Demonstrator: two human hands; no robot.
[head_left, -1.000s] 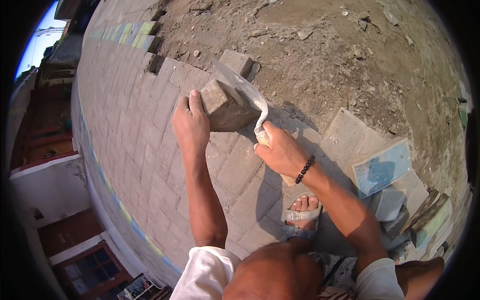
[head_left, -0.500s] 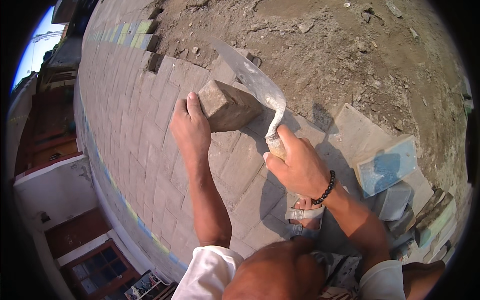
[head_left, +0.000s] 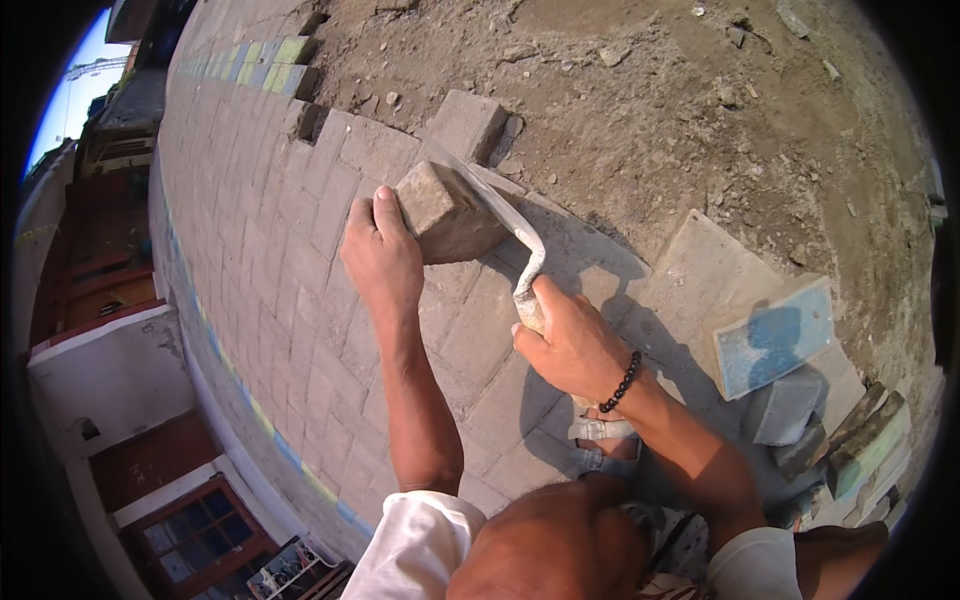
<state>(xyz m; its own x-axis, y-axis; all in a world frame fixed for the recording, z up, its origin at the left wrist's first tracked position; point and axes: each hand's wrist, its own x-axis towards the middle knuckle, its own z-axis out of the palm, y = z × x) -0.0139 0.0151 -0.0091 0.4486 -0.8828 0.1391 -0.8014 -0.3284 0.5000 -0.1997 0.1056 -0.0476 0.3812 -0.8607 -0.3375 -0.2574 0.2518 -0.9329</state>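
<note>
My left hand [head_left: 385,262] grips block [head_left: 450,225], right hand [head_left: 575,340] fisted round trowel [head_left: 518,226] beside it; glancing blade could cut me.

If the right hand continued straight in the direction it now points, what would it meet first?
The right hand, holding the trowel, would probably meet the block in the left hand first, though depth is unclear.

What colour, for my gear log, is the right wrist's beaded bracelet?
Black bracelet, clearest in the head view.
</note>
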